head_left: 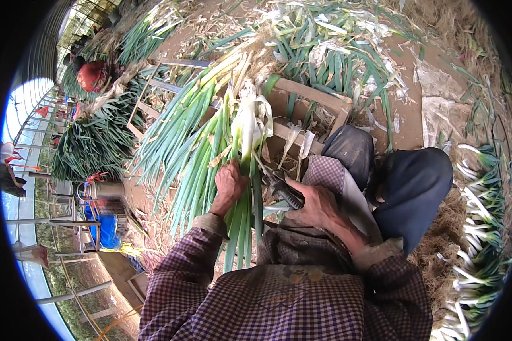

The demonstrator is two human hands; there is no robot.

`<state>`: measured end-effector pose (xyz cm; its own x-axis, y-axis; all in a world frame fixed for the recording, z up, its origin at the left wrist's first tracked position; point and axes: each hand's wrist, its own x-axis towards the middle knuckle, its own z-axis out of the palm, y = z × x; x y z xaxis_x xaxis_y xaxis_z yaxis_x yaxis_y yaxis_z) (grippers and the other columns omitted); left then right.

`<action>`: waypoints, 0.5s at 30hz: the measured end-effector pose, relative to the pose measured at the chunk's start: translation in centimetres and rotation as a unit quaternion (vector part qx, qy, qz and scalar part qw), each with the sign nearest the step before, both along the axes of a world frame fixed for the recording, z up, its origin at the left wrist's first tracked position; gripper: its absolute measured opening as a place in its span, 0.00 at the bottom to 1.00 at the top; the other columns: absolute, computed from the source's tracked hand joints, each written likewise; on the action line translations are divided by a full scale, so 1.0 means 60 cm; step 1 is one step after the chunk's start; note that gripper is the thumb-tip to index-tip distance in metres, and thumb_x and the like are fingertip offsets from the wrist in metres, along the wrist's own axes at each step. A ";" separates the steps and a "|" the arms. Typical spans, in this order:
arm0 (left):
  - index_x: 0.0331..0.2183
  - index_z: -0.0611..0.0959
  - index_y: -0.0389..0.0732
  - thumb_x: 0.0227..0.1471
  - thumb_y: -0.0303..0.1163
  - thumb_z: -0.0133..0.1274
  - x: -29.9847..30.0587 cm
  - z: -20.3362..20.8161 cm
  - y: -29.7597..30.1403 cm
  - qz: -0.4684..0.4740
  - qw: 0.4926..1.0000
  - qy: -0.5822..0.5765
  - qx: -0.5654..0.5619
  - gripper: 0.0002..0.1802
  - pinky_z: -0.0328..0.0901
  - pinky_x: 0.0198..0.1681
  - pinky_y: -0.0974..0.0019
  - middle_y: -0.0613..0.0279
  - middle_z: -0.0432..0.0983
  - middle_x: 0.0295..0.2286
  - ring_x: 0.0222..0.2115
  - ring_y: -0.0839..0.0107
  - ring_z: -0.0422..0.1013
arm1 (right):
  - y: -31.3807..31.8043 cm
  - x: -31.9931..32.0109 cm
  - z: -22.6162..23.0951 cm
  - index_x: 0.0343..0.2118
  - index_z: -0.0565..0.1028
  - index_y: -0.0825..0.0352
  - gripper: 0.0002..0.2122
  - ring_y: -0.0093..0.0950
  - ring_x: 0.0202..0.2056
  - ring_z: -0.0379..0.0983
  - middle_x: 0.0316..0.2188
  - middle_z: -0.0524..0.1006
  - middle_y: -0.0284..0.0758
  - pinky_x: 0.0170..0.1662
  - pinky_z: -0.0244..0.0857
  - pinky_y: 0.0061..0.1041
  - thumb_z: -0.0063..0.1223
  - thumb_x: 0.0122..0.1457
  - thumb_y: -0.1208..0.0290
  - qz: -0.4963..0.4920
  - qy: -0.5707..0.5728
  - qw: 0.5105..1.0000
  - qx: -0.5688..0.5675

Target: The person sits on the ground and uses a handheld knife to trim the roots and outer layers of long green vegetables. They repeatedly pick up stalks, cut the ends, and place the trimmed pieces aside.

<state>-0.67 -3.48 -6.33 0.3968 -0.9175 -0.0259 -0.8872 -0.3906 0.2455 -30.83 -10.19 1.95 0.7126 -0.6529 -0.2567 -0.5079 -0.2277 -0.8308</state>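
My left hand [231,182] is closed around a green onion [247,133], where its white stalk meets the green leaves. Loose pale skin hangs from that stalk. In my right hand [317,207] is a dark air blow gun [281,188] with a ribbed grip. Its thin nozzle points at the stalk, just right of my left hand. A thick pile of green onions [182,150], roots toward the far side, lies under and to the left of my left hand. Part of the pile rests on a wooden frame [313,95]. The blow gun's far grip is hidden by my fingers.
Peeled green onions [478,227] lie in a long row at the right. Leaf scraps [335,54] cover the ground ahead. More green onion bundles [94,142] stand at the left, near a metal can [105,190] and a blue bag [109,227]. A person in red [92,77] is farther back.
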 end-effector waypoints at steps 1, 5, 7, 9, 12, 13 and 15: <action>0.33 0.75 0.39 0.34 0.40 0.66 -0.001 0.002 -0.003 0.006 1.000 0.010 0.001 0.24 0.67 0.34 0.48 0.47 0.76 0.27 0.32 0.47 0.74 | -0.007 0.008 -0.004 0.62 0.69 0.59 0.41 0.47 0.38 0.79 0.37 0.81 0.50 0.45 0.71 0.39 0.70 0.40 0.56 0.000 0.018 1.000 -0.004; 0.32 0.76 0.38 0.35 0.38 0.66 -0.012 0.036 -0.008 0.033 0.997 0.056 0.045 0.22 0.67 0.35 0.50 0.47 0.76 0.27 0.32 0.48 0.75 | -0.027 0.033 -0.016 0.61 0.70 0.59 0.40 0.46 0.38 0.80 0.37 0.82 0.47 0.44 0.71 0.39 0.69 0.40 0.58 -0.034 -0.008 0.999 -0.003; 0.35 0.77 0.38 0.37 0.38 0.65 -0.028 0.089 -0.018 0.050 0.988 0.092 0.115 0.22 0.69 0.37 0.50 0.46 0.78 0.30 0.34 0.49 0.76 | -0.037 0.047 -0.021 0.61 0.70 0.59 0.40 0.45 0.38 0.80 0.37 0.82 0.46 0.45 0.71 0.39 0.70 0.40 0.58 -0.046 -0.002 0.999 -0.005; 0.33 0.77 0.38 0.36 0.40 0.67 -0.022 0.091 -0.005 0.041 0.989 0.114 0.081 0.23 0.68 0.36 0.51 0.47 0.78 0.29 0.32 0.50 0.75 | -0.048 0.062 -0.010 0.61 0.70 0.59 0.40 0.45 0.39 0.80 0.37 0.82 0.46 0.46 0.71 0.39 0.70 0.40 0.59 -0.051 0.017 0.998 0.011; 0.30 0.76 0.36 0.32 0.41 0.73 -0.009 0.090 0.009 0.027 0.984 0.169 0.051 0.27 0.67 0.34 0.54 0.50 0.76 0.26 0.29 0.52 0.73 | -0.060 0.082 -0.039 0.61 0.70 0.60 0.39 0.46 0.38 0.79 0.35 0.82 0.48 0.45 0.71 0.42 0.68 0.42 0.54 -0.081 -0.037 0.996 -0.032; 0.29 0.76 0.36 0.31 0.40 0.73 -0.009 0.089 0.013 0.028 0.981 0.188 0.049 0.27 0.67 0.33 0.54 0.51 0.75 0.26 0.28 0.53 0.72 | -0.064 0.087 -0.047 0.61 0.70 0.60 0.39 0.46 0.38 0.79 0.35 0.81 0.48 0.45 0.71 0.41 0.68 0.41 0.57 -0.092 -0.045 0.994 -0.040; 0.30 0.76 0.35 0.30 0.37 0.74 -0.010 0.095 0.022 0.030 0.973 0.220 0.059 0.27 0.66 0.33 0.56 0.53 0.73 0.25 0.26 0.57 0.70 | -0.074 0.093 -0.052 0.61 0.70 0.60 0.39 0.46 0.38 0.79 0.35 0.81 0.48 0.45 0.72 0.41 0.68 0.40 0.59 -0.096 -0.032 0.994 -0.029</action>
